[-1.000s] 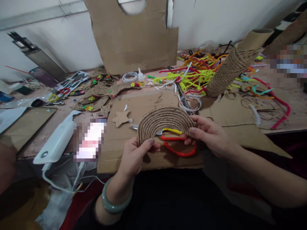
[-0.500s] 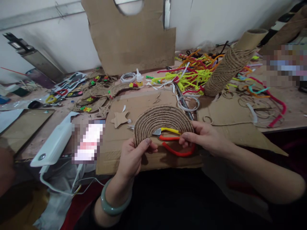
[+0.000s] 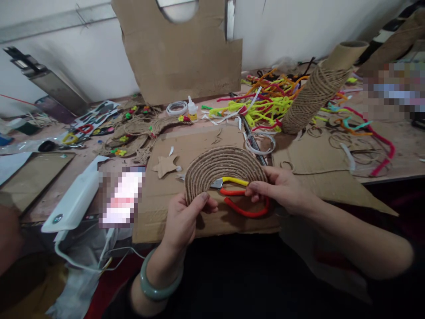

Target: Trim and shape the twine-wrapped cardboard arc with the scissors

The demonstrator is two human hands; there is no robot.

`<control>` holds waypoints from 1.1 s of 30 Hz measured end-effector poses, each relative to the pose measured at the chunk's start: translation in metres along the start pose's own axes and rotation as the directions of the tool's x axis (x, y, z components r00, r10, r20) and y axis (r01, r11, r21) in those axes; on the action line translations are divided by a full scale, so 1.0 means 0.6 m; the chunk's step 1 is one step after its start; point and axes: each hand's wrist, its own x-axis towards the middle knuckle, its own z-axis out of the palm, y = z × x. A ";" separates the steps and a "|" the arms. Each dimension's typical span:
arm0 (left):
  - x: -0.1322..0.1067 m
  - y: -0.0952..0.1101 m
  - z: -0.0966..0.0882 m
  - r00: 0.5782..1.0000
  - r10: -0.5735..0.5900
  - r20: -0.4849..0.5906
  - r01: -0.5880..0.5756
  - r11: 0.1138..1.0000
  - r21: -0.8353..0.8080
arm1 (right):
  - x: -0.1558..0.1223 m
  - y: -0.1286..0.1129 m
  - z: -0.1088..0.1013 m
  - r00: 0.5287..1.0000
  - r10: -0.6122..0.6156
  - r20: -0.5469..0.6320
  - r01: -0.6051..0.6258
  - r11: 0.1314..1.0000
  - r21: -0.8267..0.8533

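Observation:
Between my two hands is an arch of coiled jute rope (image 3: pixel 226 161), held up over a cardboard sheet (image 3: pixel 159 212). My left hand (image 3: pixel 186 217) pinches its left end with the thumb on top. At the other end, my right hand (image 3: pixel 280 188) grips the arch between thumb and fingers. Scissors or pliers with yellow and red handles (image 3: pixel 234 191) lie beneath, partly covered by the arch and my right hand. A red curved strip (image 3: pixel 247 213) rests just below them. Left of the arch lies a small cardboard star (image 3: pixel 166 166).
A twine-wrapped cardboard tube (image 3: pixel 312 95) stands at the right, near a heap of colourful pipe cleaners (image 3: pixel 268 104). A small glue bottle (image 3: pixel 192 110) stands behind the sheet. To the left lie a white power bank (image 3: pixel 78 195) with cables and a lit phone (image 3: pixel 122 197).
My right hand and the right end of the arch have shifted very slightly to the left. Both hands keep their hold on the arch.

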 end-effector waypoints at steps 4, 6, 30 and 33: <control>0.003 0.000 0.000 1.000 -0.007 -0.012 0.007 1.000 0.009 | -0.006 -0.004 -0.004 0.999 0.029 -0.025 -0.031 0.996 -0.080; 0.003 0.000 0.000 1.000 -0.021 -0.007 0.021 1.000 0.014 | -0.008 -0.007 -0.006 0.999 0.034 -0.022 -0.035 0.995 -0.092; 0.000 0.015 -0.021 0.998 0.005 -0.062 0.005 0.986 0.168 | -0.015 -0.005 -0.022 1.000 0.000 -0.027 -0.002 0.997 -0.078; -0.002 0.019 -0.025 0.996 0.011 -0.088 0.011 0.968 0.252 | -0.012 -0.007 -0.020 1.000 0.005 -0.009 -0.005 0.996 -0.088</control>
